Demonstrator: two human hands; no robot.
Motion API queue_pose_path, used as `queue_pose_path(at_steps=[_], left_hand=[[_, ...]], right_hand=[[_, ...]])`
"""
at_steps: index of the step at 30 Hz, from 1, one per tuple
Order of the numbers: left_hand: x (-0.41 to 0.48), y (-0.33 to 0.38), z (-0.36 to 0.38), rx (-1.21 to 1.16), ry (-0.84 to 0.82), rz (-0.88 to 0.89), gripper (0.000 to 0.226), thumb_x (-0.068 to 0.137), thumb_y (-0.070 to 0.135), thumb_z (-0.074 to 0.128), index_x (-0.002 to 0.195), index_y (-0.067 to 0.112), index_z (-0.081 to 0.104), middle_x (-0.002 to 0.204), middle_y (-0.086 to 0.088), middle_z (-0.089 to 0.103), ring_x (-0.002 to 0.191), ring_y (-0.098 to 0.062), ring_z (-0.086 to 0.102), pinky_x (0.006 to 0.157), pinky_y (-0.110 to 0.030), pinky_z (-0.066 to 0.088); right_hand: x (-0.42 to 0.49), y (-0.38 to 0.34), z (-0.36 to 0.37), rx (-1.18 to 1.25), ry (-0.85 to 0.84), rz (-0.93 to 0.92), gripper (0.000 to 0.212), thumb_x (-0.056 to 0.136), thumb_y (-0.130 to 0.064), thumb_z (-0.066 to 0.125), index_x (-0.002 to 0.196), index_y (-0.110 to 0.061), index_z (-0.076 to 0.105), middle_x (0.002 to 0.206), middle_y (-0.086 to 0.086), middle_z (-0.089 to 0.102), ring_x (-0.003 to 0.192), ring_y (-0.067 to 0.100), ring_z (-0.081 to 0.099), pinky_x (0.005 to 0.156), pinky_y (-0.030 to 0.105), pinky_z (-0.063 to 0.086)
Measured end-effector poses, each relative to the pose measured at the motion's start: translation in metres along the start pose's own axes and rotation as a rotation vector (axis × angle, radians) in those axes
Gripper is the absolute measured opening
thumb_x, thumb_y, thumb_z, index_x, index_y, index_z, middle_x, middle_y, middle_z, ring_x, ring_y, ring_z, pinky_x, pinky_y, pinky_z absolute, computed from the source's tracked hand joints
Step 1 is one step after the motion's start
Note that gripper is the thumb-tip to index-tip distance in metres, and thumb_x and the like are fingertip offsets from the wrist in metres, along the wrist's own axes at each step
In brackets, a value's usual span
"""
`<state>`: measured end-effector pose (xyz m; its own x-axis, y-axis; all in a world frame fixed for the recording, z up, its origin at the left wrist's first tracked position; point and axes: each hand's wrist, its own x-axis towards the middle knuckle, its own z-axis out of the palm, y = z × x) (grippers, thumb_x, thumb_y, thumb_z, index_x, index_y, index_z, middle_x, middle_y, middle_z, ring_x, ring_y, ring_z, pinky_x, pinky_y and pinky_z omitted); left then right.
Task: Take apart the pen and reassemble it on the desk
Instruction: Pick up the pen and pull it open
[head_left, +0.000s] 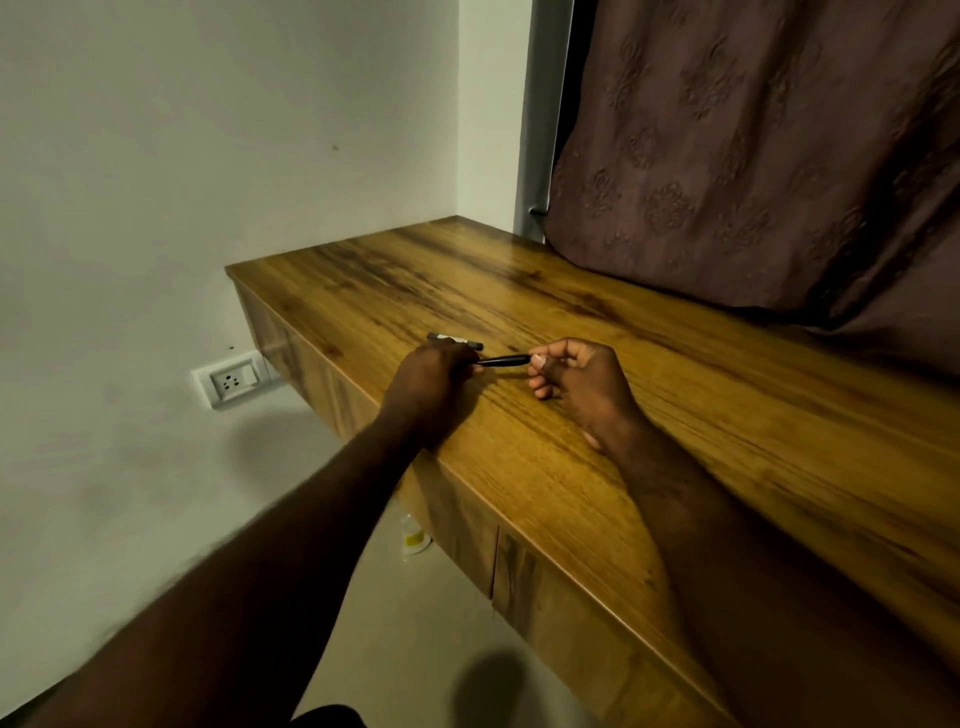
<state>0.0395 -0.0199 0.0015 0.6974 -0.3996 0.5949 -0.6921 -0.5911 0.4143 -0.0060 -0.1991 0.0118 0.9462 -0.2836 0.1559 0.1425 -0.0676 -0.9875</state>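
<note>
A thin black pen barrel hangs just above the wooden desk, held level between my two hands. My left hand grips its left end with curled fingers, and my right hand pinches its right end between thumb and forefinger. Just behind my left hand a second pen piece, dark with a silver part, lies flat on the desk, partly hidden by my knuckles.
A brown patterned curtain drapes onto the desk's back right. The desk's left edge is close to my left wrist. A wall socket sits low on the white wall, and a small white and yellow container stands on the floor under the desk.
</note>
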Motion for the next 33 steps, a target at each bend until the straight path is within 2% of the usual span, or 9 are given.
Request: queue_pose_path(at_steps=[3, 5, 10, 16, 19, 21, 25, 28, 33], left_hand=[[0.002, -0.001, 0.0, -0.009, -0.04, -0.022, 0.037, 0.083, 0.033, 0.053, 0.104, 0.008, 0.07, 0.098, -0.011, 0.07, 0.09, -0.025, 0.064, 0.078, -0.024, 0.044], [0.004, -0.002, 0.001, -0.024, -0.056, -0.032, 0.043, 0.083, 0.033, 0.048, 0.11, 0.007, 0.068, 0.102, -0.012, 0.07, 0.094, -0.025, 0.063, 0.083, -0.03, 0.048], [0.001, -0.001, 0.0, -0.051, -0.006, -0.001, 0.023, 0.082, 0.013, 0.055, 0.099, 0.007, 0.069, 0.097, -0.012, 0.069, 0.088, -0.026, 0.062, 0.077, -0.04, 0.052], [-0.004, 0.001, -0.003, -0.018, 0.076, -0.053, 0.01, 0.076, 0.016, 0.065, 0.085, 0.012, 0.066, 0.088, -0.008, 0.066, 0.079, -0.022, 0.058, 0.068, -0.033, 0.048], [-0.003, 0.0, -0.003, 0.024, 0.069, -0.081, 0.012, 0.073, 0.011, 0.074, 0.083, 0.013, 0.068, 0.086, -0.006, 0.063, 0.077, -0.021, 0.058, 0.067, -0.031, 0.047], [-0.002, -0.003, -0.003, 0.048, 0.032, -0.079, 0.014, 0.074, 0.01, 0.073, 0.087, 0.014, 0.071, 0.091, -0.007, 0.065, 0.08, -0.022, 0.06, 0.071, -0.034, 0.049], [0.0, -0.011, -0.002, 0.089, -0.016, -0.052, 0.017, 0.078, 0.029, 0.066, 0.094, 0.025, 0.073, 0.094, -0.005, 0.067, 0.083, -0.022, 0.061, 0.078, -0.044, 0.052], [0.002, -0.01, -0.002, 0.094, -0.069, -0.057, 0.031, 0.078, 0.039, 0.053, 0.096, 0.024, 0.073, 0.099, -0.008, 0.066, 0.09, -0.027, 0.061, 0.082, -0.044, 0.05], [0.004, -0.011, -0.001, 0.088, -0.117, -0.065, 0.019, 0.08, 0.028, 0.063, 0.096, 0.025, 0.072, 0.104, -0.009, 0.065, 0.099, -0.028, 0.059, 0.087, -0.047, 0.049]], right_hand=[[0.001, -0.001, 0.0, 0.029, 0.004, 0.007, 0.011, 0.091, 0.0, 0.057, 0.085, -0.005, 0.065, 0.07, 0.01, 0.063, 0.05, 0.008, 0.055, 0.049, 0.018, 0.049], [0.002, -0.002, 0.0, 0.049, 0.008, 0.02, 0.01, 0.091, -0.002, 0.057, 0.085, -0.005, 0.064, 0.069, 0.01, 0.063, 0.05, 0.008, 0.055, 0.049, 0.019, 0.048], [0.0, -0.004, 0.0, 0.06, -0.001, 0.029, 0.01, 0.092, -0.003, 0.056, 0.086, -0.004, 0.064, 0.069, 0.01, 0.063, 0.048, 0.007, 0.055, 0.048, 0.019, 0.048], [0.002, -0.004, -0.002, 0.134, 0.061, 0.053, 0.009, 0.092, -0.004, 0.057, 0.086, -0.005, 0.063, 0.071, 0.011, 0.064, 0.054, 0.012, 0.056, 0.048, 0.019, 0.05], [0.006, -0.002, -0.01, 0.166, 0.118, 0.064, 0.013, 0.092, -0.003, 0.056, 0.083, -0.009, 0.064, 0.076, 0.012, 0.065, 0.059, 0.014, 0.058, 0.053, 0.021, 0.052], [0.009, 0.002, -0.012, -0.046, 0.126, 0.0, 0.015, 0.091, -0.001, 0.055, 0.083, -0.009, 0.065, 0.082, 0.013, 0.067, 0.064, 0.013, 0.059, 0.058, 0.021, 0.052], [0.015, 0.005, -0.015, -0.689, 0.144, -0.202, 0.021, 0.091, -0.001, 0.054, 0.097, -0.01, 0.072, 0.093, 0.004, 0.071, 0.083, 0.013, 0.063, 0.076, 0.022, 0.048], [0.018, 0.005, -0.023, -0.882, 0.169, -0.226, 0.028, 0.089, 0.003, 0.052, 0.103, -0.012, 0.072, 0.101, 0.005, 0.073, 0.093, 0.019, 0.066, 0.084, 0.028, 0.052], [0.02, 0.008, -0.027, -1.083, 0.096, -0.197, 0.031, 0.086, 0.003, 0.054, 0.103, -0.016, 0.071, 0.102, 0.008, 0.072, 0.095, 0.026, 0.065, 0.081, 0.032, 0.052]])
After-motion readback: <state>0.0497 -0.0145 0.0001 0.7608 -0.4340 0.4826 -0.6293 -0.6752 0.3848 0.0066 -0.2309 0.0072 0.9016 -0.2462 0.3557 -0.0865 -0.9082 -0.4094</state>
